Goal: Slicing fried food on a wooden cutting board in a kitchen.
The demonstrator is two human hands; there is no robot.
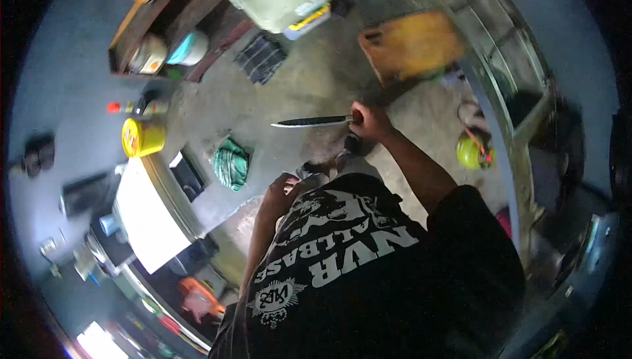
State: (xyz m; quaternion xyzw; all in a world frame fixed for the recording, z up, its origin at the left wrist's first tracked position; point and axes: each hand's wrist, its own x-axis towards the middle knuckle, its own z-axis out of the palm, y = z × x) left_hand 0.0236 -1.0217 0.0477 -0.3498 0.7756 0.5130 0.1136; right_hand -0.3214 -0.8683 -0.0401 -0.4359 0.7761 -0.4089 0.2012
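My right hand [369, 121] grips the handle of a long kitchen knife [313, 122]. Its dark blade with a pale edge points left, held out above the concrete floor. My left hand [282, 188] hangs low beside my shorts, fingers partly curled, and I cannot make out whether anything is in it. A green checked cloth [231, 164] lies bunched on the floor to the left of that hand. Beyond the knife, to the upper right, is a wooden cutting board [412, 45] with a handle slot, blurred by motion.
On the right, a green gas cylinder [470, 151] stands near a long counter [523, 122]. A white refrigerator [148, 216] with a yellow bucket [143, 137] at its top is on the left. A dark striped cloth [261, 58] lies near a wooden shelf [148, 18] holding tubs.
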